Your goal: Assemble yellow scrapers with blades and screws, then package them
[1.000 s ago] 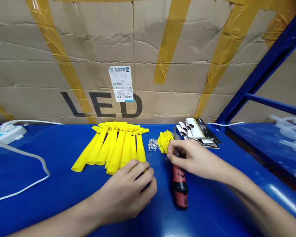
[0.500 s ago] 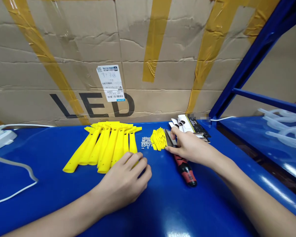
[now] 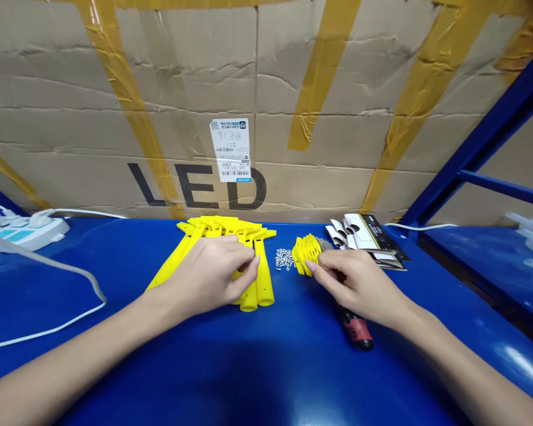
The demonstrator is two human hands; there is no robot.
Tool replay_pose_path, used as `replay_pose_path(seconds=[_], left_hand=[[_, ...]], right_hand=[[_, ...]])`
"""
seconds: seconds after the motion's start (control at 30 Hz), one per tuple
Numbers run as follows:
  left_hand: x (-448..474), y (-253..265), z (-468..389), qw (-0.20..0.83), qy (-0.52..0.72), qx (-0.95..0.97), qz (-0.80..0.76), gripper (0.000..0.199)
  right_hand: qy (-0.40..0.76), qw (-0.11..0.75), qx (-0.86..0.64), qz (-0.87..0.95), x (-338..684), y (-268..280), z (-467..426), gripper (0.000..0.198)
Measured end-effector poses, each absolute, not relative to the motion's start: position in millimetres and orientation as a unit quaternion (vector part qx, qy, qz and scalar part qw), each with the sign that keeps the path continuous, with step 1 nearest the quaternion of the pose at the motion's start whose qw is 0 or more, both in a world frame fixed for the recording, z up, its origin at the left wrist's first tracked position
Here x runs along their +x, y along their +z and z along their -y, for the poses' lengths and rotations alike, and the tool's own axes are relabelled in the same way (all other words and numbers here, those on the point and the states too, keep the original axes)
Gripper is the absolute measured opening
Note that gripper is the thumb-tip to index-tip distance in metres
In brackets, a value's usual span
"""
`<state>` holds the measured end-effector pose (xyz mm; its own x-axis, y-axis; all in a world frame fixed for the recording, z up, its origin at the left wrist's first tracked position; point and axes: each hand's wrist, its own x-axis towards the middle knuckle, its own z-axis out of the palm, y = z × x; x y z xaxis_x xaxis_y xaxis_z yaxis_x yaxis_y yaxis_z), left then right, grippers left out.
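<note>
We note first the change at the left hand (image 3: 213, 269): a half second ago it rests in front of the yellow handles (image 3: 265, 284), and now it lies over the middle of their row, fingers curled and thumb drawn in toward the forefinger. We cannot tell whether a handle is pinched there, since the fingers hide the contact. The right hand (image 3: 359, 281) is by the small yellow pieces (image 3: 305, 249), its fingers bent and its thumb tip at the near edge of the stack; we cannot tell whether it grips a piece. The red-and-black tool (image 3: 359, 331) lies partly under the right hand, with its butt pointing back toward us and to the right; one second ago its handle points almost straight back. We judge that the tool is set aside beside the stack, and that both hands are now at yellow parts, one kind to each hand. Between the two hands we find the small metal fasteners (image 3: 284, 259) in a loose group, just beside the stack and touched by neither hand. Beyond the right hand lie the packaging cards (image 3: 359, 232); well to the left of the left hand sits the power strip (image 3: 39, 234). All these rest on the blue tabletop (image 3: 266, 373).
</note>
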<state>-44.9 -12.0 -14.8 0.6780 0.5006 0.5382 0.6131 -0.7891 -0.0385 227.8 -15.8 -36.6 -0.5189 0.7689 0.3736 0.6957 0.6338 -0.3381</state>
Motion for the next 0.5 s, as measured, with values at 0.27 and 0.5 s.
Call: replay_pose_path(seconds=[0.27, 0.5], left_hand=[[-49.5, -18.1, 3.9, 0.015, -0.247, -0.899, 0.360, 0.033], [-47.5, -17.4, 4.0, -0.037, -0.258, -0.898, 0.355, 0.013]], right_hand=[[0.082, 0.250, -0.421, 0.868, 228.1, -36.1, 15.1, 0.041], [0.077, 0.266, -0.419, 0.864, 229.3, -32.8, 15.6, 0.041]])
